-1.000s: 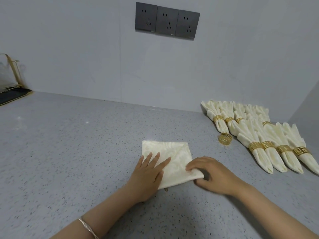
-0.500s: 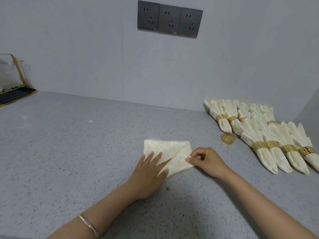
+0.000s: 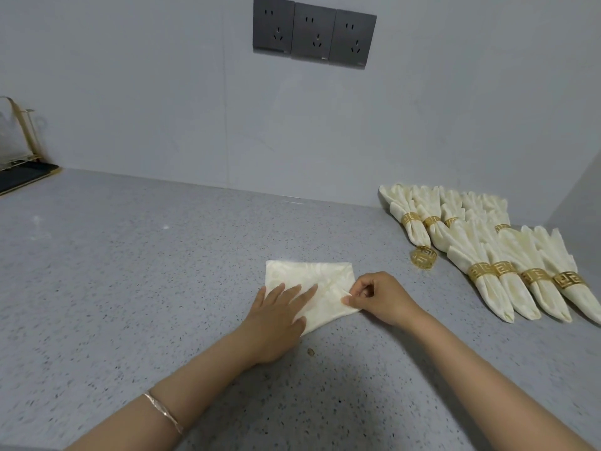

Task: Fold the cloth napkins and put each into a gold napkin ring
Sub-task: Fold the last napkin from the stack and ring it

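A cream cloth napkin (image 3: pixel 325 289), folded into a flat square, lies on the grey speckled counter (image 3: pixel 130 271) in front of me. My left hand (image 3: pixel 279 317) lies flat on its left half, fingers straight, pressing it down. My right hand (image 3: pixel 377 297) pinches the napkin's right corner between thumb and fingers and has it lifted a little off the counter. One loose gold napkin ring (image 3: pixel 423 258) stands to the right of the napkin, apart from both hands.
Several finished napkins in gold rings (image 3: pixel 507 271) lie in rows at the right, up to the wall. A gold-framed rack with a dark tray (image 3: pixel 19 170) stands at the far left. Wall sockets (image 3: pixel 313 32) are above. A small crumb (image 3: pixel 310 352) lies near my left wrist.
My right hand has moved from the napkin's lower right edge up to its right corner and now pinches it. My left hand has stayed flat on the napkin.
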`<state>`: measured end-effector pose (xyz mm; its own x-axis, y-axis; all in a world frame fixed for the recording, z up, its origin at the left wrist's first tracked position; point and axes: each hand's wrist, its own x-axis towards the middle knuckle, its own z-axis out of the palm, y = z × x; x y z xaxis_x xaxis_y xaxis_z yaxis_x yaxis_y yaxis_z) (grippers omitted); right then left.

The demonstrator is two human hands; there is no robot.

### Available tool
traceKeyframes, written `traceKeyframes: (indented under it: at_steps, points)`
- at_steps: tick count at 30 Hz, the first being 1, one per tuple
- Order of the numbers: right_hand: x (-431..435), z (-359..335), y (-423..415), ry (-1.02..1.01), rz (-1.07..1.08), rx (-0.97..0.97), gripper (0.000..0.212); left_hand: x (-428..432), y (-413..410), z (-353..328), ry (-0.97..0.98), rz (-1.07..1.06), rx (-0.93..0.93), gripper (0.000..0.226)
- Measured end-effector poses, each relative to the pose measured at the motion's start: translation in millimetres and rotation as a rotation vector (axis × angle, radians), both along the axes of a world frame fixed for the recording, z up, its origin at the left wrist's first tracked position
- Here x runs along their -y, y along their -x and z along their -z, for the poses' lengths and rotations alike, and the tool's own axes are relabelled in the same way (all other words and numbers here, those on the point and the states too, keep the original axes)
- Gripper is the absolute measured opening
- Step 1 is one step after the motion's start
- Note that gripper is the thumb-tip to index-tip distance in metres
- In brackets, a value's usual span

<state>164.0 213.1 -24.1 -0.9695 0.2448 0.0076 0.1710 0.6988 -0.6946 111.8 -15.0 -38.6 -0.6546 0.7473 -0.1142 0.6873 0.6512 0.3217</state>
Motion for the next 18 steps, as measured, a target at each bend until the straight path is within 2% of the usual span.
traceKeyframes:
  at_steps: [5, 9, 13, 16, 18]
  points:
    - [3.2, -5.2, 2.6, -0.070, -0.005, 0.037, 0.015, -17.1, 39.8, -10.8, -0.103, -0.078, -0.057, 0.065]
    - [4.9, -8.7, 4.1, -0.139, -0.022, 0.051, 0.014, -26.8, 67.7, -8.7, -0.069, -0.179, -0.108, 0.053]
    - [2.5, -10.6, 6.7, -0.249, 0.020, 0.045, 0.011, -25.5, 57.9, -23.0, -0.008, -0.232, -0.305, 0.040]
    - [-0.2, -10.4, 8.2, -0.282, 0.082, 0.018, 0.017, -19.4, 41.1, -28.8, -0.013, -0.263, -0.286, 0.035]
    - [-1.1, -8.3, 8.3, -0.268, 0.112, 0.021, 0.024, -17.9, 28.3, -29.5, -0.001, -0.222, -0.229, 0.045]
